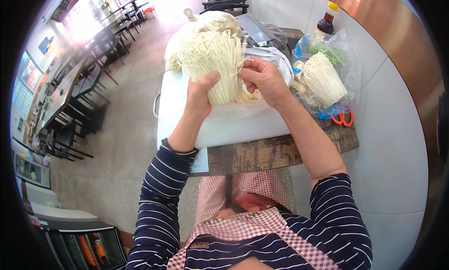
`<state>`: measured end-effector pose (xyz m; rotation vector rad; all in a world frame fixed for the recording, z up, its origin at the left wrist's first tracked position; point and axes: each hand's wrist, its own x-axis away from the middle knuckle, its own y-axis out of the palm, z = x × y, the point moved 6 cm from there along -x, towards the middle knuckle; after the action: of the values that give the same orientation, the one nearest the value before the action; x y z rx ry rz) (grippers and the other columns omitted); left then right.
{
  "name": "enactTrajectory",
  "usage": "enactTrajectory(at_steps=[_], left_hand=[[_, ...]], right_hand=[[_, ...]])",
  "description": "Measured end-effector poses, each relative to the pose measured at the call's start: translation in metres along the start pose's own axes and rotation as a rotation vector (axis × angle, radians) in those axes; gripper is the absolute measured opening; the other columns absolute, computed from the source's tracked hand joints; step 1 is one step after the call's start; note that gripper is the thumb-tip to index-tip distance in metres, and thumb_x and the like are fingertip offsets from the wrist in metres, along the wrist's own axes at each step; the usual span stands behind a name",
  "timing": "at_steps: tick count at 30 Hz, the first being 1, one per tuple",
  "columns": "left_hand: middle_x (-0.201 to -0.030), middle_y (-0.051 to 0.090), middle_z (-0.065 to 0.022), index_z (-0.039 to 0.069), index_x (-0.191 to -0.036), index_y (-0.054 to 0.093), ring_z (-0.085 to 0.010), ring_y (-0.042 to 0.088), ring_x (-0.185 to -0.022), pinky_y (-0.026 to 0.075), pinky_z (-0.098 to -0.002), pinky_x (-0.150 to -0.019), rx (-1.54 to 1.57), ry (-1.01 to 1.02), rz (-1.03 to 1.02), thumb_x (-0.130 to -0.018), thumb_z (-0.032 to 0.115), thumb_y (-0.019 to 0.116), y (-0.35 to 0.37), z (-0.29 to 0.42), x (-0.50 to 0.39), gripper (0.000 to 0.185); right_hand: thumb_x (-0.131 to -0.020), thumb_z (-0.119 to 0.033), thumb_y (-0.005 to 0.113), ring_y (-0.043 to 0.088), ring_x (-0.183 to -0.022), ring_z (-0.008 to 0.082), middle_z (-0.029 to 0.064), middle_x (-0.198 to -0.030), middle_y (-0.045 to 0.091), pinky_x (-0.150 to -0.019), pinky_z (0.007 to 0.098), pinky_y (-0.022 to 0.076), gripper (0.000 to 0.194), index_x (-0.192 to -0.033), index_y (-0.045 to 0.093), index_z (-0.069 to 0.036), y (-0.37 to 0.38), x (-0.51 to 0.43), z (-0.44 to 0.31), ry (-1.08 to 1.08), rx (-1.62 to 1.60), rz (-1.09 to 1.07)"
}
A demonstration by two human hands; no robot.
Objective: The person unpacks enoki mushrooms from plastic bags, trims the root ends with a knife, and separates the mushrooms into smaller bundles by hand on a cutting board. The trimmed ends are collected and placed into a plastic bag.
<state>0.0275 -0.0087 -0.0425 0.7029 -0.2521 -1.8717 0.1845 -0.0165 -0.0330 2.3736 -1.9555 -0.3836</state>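
A large bunch of enoki mushrooms (214, 59) is gripped at its lower left by my left hand (201, 92), thumb across the stems. At the bunch's right edge, my right hand (265, 78) pinches a few thin enoki stems between thumb and fingers. Both hands are above a white cutting board (242, 126). Under the bunch lie more loose enoki and a clear plastic bag, partly covered. Behind it stands a bulging whitish bag (175, 52) of pale contents. Another enoki bunch (324, 80) lies on an opened plastic bag to the right.
Red-handled scissors (343, 118) lie by the wooden table's (256, 150) right edge. A cleaver (257, 29) rests behind the board, near a white plastic bag (277, 59). A yellow-capped bottle (326, 20) stands by the tiled wall (382, 129). Dining tables and chairs are at the left.
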Motion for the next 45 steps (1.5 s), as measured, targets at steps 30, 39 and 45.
enactTrajectory(at_steps=[30,39,45], left_hand=[[-0.128,0.055,-0.0130,0.002,-0.136,0.040,-0.0266,0.055,-0.116,0.044,-0.0409,-0.101,0.149,-0.051,0.132,-0.085,0.027,0.058,-0.006,-0.011,-0.002,0.060],[-0.117,0.057,-0.0106,-0.001,-0.128,0.045,-0.0204,0.057,-0.105,0.046,-0.0350,-0.093,-0.053,0.115,0.108,-0.080,0.011,0.063,-0.001,0.000,0.002,0.052],[-0.118,0.056,-0.0093,0.000,-0.130,0.042,-0.0195,0.056,-0.108,0.045,-0.0346,-0.094,-0.077,0.062,0.112,-0.079,0.011,0.065,0.008,0.001,0.003,0.057]], right_hand=[[-0.089,-0.030,0.063,0.045,-0.052,0.0033,-0.0056,-0.068,0.055,-0.043,0.0202,0.0319,0.020,-0.083,0.060,-0.011,0.006,0.003,0.008,0.186,-0.002,-0.045],[-0.089,-0.038,0.066,0.044,-0.051,0.0049,-0.0034,-0.068,0.057,-0.045,0.0207,0.0348,0.033,-0.087,0.067,-0.006,-0.002,0.004,0.003,0.131,0.201,0.090],[-0.086,-0.038,0.072,0.046,-0.053,0.0041,-0.0026,-0.072,0.059,-0.046,0.0195,0.0372,0.031,-0.089,0.067,-0.007,-0.006,-0.001,0.009,0.119,0.133,0.104]])
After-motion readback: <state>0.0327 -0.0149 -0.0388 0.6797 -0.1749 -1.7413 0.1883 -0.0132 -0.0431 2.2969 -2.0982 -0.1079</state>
